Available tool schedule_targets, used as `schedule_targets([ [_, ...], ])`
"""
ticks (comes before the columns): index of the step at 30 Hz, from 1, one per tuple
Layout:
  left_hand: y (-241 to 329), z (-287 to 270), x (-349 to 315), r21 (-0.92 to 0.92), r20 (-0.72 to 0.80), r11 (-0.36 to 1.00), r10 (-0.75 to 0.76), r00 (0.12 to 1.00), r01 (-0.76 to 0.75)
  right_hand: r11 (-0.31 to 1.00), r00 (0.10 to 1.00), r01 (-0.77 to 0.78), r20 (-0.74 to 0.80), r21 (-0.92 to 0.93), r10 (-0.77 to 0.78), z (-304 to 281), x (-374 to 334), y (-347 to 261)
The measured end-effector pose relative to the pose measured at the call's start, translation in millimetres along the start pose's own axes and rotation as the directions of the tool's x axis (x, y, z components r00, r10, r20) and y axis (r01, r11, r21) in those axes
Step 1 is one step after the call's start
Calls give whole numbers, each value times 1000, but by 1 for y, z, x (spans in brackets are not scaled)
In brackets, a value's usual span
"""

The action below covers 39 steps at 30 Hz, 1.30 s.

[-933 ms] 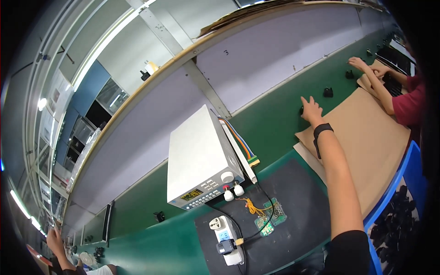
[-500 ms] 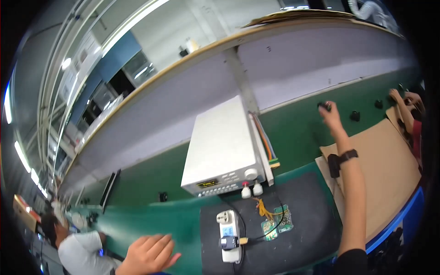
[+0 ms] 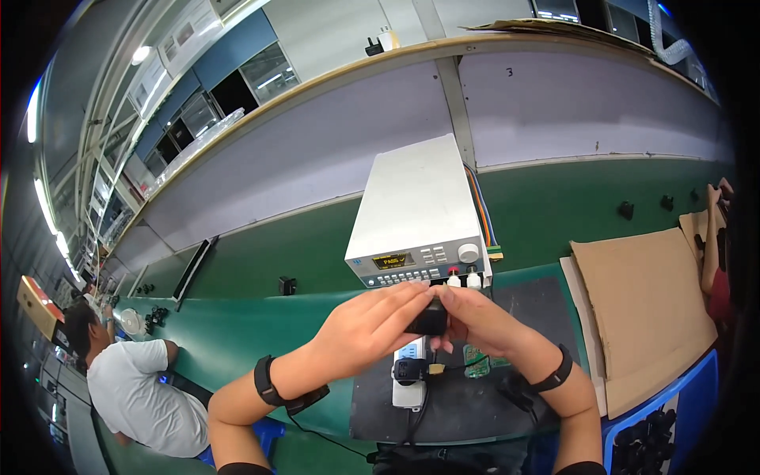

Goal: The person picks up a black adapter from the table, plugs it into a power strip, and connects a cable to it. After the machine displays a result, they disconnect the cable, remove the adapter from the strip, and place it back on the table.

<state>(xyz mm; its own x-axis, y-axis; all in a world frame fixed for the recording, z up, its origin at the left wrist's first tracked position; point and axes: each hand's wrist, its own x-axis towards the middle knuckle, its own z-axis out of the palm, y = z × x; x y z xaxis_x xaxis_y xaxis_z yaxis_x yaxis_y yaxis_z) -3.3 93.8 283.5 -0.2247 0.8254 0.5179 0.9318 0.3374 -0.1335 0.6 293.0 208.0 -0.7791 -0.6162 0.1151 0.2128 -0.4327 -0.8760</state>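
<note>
My left hand and my right hand meet in front of the test instrument. Between them is a black block that looks like a power adapter. The left fingers lie over its top and far side, while the right thumb and fingers grip its right end. Just below the hands is a white power strip with a dark adapter plugged in. Part of a green circuit board shows below my right hand, with a black cable running to it. The hands hide the strip's upper end.
A white bench instrument with a lit display stands behind the hands on the green table. Brown cardboard lies right, above a blue bin of black parts. Black adapters stand at the back right. Two people sit at either side.
My right hand has come back from the far right of the table with a small black thing. My left hand, empty before, has moved right and up to meet it. The view has shifted.
</note>
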Motion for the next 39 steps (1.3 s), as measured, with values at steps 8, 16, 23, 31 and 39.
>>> schedule_targets([
  [8,-66,84,-72,-402,345,796,-327,880,453,121,998,-69,-66,-990,24,-15,-27,48],
  [16,-68,82,-61,-211,591,872,-246,769,441,183,991,-90,-107,-979,-84,-14,-35,54],
  [23,-66,94,-69,-192,530,880,-280,800,435,178,877,-118,-186,-977,-443,-46,12,86],
  [31,-64,92,-71,-190,526,879,-286,801,438,155,918,-68,-123,-986,-377,-48,20,87],
  [39,-58,90,-64,-200,539,863,-298,788,464,221,955,-283,-296,-933,-29,-38,32,54],
])
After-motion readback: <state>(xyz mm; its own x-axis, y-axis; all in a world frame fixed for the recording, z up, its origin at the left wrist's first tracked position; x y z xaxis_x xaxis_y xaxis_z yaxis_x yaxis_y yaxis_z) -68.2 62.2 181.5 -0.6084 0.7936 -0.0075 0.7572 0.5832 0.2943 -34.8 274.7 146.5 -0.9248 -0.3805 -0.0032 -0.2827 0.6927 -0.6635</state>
